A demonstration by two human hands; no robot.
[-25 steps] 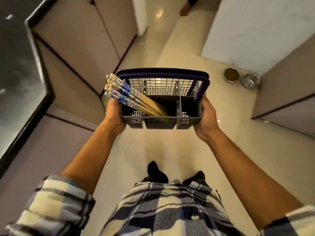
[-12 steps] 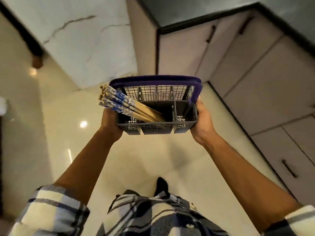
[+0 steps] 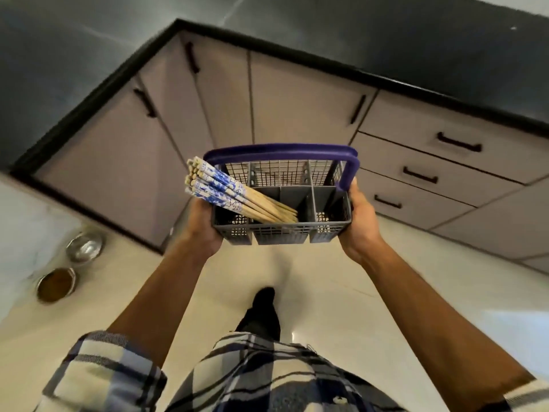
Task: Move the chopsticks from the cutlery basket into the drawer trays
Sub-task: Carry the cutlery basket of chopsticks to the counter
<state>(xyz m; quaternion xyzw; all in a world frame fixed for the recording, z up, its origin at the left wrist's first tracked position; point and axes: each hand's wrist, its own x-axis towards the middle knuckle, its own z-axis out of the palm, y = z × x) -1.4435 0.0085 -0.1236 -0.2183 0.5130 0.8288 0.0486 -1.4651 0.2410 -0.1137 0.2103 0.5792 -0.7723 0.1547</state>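
A grey plastic cutlery basket (image 3: 279,233) with a purple handle is carried at chest height in front of me. My left hand (image 3: 202,224) grips its left end and my right hand (image 3: 361,221) grips its right end. A bundle of wooden chopsticks (image 3: 234,194) with blue-and-white patterned tops leans out of the basket's left side, tips down in a middle compartment. The other compartments look empty. Three shut drawers with dark handles, the top one (image 3: 459,142) highest, sit in the cabinet front to the right.
A black countertop (image 3: 386,40) runs above pale cabinet doors (image 3: 282,99) ahead, forming a corner at the left. Two round metal bowls (image 3: 84,248) stand on the floor at the left. Glossy pale floor tiles (image 3: 326,292) lie under my feet.
The view has swung round as I turn with the basket; the cabinets and drawers now face me and the floor bowls have come in at the left. Both hands keep the same grip.
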